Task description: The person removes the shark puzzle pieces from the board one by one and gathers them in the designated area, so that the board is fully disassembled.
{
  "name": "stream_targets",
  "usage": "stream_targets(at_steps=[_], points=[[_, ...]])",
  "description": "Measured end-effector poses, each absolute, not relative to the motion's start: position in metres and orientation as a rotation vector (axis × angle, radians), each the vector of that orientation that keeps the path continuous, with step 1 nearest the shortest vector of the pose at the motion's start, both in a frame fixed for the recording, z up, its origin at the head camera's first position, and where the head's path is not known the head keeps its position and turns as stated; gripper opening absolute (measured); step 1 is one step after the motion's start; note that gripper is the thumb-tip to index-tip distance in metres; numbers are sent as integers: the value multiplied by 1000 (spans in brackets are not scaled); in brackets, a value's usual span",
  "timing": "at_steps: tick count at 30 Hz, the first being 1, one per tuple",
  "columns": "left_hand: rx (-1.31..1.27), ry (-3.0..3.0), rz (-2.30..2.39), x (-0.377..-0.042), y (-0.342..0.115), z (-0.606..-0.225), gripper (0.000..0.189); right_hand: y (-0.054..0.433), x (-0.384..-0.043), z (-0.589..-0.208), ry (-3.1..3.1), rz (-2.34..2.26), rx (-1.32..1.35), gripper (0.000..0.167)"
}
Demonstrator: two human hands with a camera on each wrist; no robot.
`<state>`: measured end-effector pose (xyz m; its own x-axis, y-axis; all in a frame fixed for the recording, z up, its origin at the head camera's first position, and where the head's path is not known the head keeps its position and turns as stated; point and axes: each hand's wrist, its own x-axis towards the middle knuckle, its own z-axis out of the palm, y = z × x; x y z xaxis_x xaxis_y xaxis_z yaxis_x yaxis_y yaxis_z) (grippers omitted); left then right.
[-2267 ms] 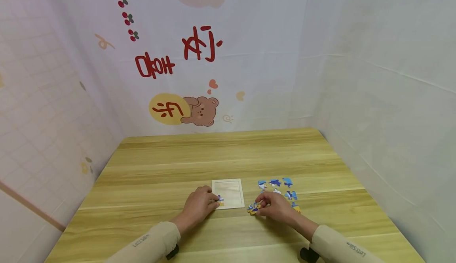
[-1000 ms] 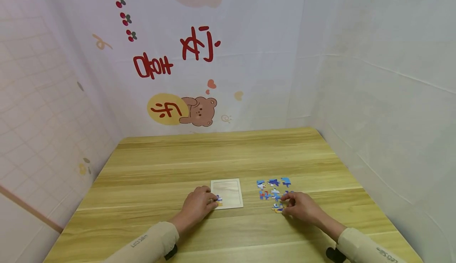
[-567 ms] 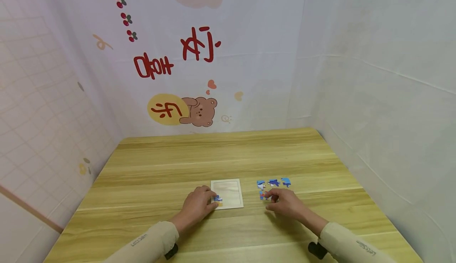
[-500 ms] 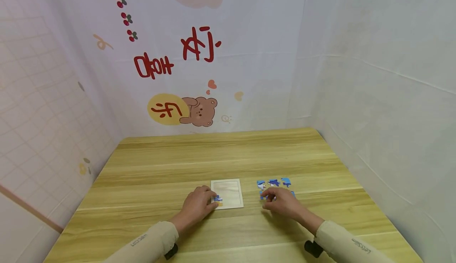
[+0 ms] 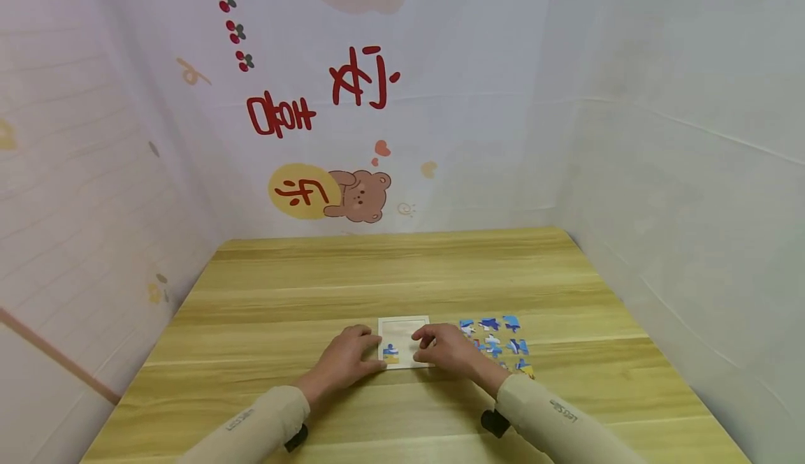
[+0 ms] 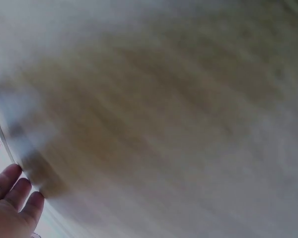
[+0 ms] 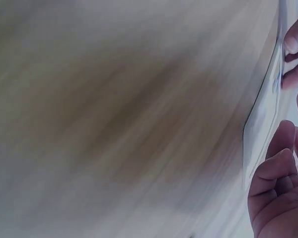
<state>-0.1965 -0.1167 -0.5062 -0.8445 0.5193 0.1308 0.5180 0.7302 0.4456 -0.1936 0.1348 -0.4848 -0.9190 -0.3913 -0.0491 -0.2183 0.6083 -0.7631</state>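
A white square puzzle frame (image 5: 404, 319) lies flat on the table, a blue, white and yellow puzzle piece (image 5: 390, 355) in its lower left corner. My left hand (image 5: 342, 358) rests at the frame's left edge, index fingertip by the side and thumb at the lower corner. Above the frame's right side is my right hand (image 5: 448, 349), thumb and index bent and apart, and no piece shows between them. In the right wrist view its fingers (image 7: 273, 173) are loosely bent beside the frame (image 7: 260, 124). The left wrist view shows left fingers (image 6: 32, 206) fairly straight.
Several loose puzzle pieces (image 5: 493, 345) lie in rough rows right of the frame, partly hidden behind my right hand and forearm. The wood-grain table (image 5: 314, 275) is bordered by white cloth walls (image 5: 472, 135) at the back and sides.
My right hand has moved left from the loose pieces to the frame. Earlier it moved a piece rightward into the rows. My left fingertips have shifted off the placed piece to the frame's edge.
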Motion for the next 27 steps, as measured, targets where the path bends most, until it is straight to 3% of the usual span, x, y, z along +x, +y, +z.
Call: stream_targets(at_steps=[10,27], points=[[980,2924,707,-193,-114,-505,48,105,-202,-499,2618,-1201,-528,34],[1019,2945,753,-193,-117,-505,47,93,-201,-504,2746,-1027,-627,34]])
